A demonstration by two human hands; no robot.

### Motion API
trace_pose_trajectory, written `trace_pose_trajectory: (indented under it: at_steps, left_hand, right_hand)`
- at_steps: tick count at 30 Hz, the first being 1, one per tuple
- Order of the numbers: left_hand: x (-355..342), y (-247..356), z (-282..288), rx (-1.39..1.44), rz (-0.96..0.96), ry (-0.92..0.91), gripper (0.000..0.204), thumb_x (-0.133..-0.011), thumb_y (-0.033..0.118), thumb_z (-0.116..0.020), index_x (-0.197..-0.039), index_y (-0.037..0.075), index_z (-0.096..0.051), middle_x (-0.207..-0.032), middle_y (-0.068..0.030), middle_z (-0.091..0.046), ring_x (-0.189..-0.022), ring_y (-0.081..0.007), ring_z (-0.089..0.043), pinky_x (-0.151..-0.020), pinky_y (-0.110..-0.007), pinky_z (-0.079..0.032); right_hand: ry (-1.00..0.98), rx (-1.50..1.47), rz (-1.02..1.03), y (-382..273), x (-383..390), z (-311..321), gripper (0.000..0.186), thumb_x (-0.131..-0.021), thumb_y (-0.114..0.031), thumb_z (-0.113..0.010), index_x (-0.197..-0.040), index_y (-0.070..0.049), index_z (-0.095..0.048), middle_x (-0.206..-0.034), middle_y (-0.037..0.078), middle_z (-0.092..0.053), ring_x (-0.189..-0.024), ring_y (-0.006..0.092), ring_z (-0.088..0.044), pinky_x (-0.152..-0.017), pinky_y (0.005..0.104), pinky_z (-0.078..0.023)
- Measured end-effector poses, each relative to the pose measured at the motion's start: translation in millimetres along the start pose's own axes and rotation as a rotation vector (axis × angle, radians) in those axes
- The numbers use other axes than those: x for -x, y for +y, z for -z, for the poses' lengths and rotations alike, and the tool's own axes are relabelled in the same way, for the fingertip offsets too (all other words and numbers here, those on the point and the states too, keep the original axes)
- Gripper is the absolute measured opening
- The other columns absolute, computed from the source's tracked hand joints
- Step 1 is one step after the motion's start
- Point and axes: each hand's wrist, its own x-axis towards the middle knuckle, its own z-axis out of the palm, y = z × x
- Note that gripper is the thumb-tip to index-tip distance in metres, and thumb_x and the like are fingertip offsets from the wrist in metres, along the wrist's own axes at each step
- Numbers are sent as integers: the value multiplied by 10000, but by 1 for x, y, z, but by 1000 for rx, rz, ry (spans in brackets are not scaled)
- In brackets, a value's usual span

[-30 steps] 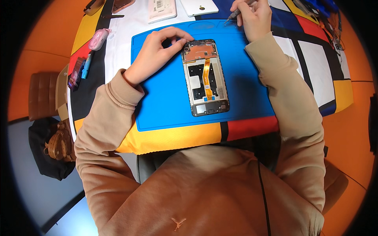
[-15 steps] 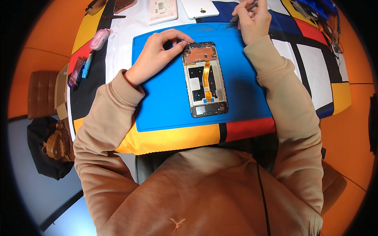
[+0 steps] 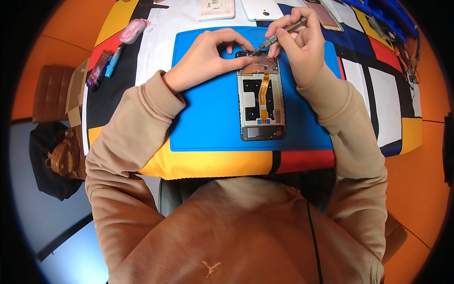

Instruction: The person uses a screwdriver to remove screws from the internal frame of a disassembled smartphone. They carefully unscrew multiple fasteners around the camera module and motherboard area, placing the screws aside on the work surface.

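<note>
An opened smartphone (image 3: 249, 99) lies on a blue work mat (image 3: 203, 128), its back off, with a copper-coloured sheet at the top and an orange flex cable (image 3: 263, 97) running down the middle. My left hand (image 3: 205, 59) reaches over its upper left corner, thumb on the inside and index finger at the top edge, closed on it. Between the fingers of my right hand (image 3: 302, 47) is a grey precision screwdriver (image 3: 283, 33), slanting down to the left. Its tip meets the phone's top part, close to my left fingertips; the exact spot is too small to make out.
Beyond the mat lie a pale boxlike slab (image 3: 216, 9), a white phone (image 3: 261, 10) and a pinkish phone (image 3: 326, 16). At left sit a pink case (image 3: 133, 31) and a blue pen-like item (image 3: 113, 61). Blue bins (image 3: 385, 19) and wires occupy the far right.
My right hand has come down and left, bringing the screwdriver from beyond the mat to the phone's top. My left thumb has moved further onto the phone. The whole view has shifted slightly.
</note>
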Motion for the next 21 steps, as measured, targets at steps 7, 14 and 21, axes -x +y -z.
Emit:
trace_pose_trajectory:
  at_steps: [7, 14, 21]
  left_hand:
    - [-1, -5, -1, 28, -45, -7, 171, -876, 179, -788, -965, 38, -747, -988, -17, -679, -814, -112, -517, -770, -250, -465]
    - [-1, -7, -2, 44, -57, -4, 170, -889, 195, -782, -953, 40, -755, -997, -21, -683, -824, -113, -523, -778, -251, -469]
    - [-1, -8, -3, 45, -75, 5, 168, -897, 196, -775, -970, 46, -768, -1007, -31, -698, -828, -114, -543, -783, -255, -475]
  right_hand:
    - [-40, -3, 40, -10, -2, -8, 248, -995, 45, -521, -1142, -62, -352, -1048, 202, -654, -719, 178, -675, -676, 261, -582]
    - [121, -94, -96, -15, 0, -22, 289, -948, 93, -517, -1115, -72, -349, -944, 118, -613, -698, 135, -631, -604, 239, -566]
    - [148, -105, -101, -16, 0, -21, 280, -951, 84, -522, -1114, -71, -354, -928, 114, -612, -687, 135, -628, -599, 240, -564]
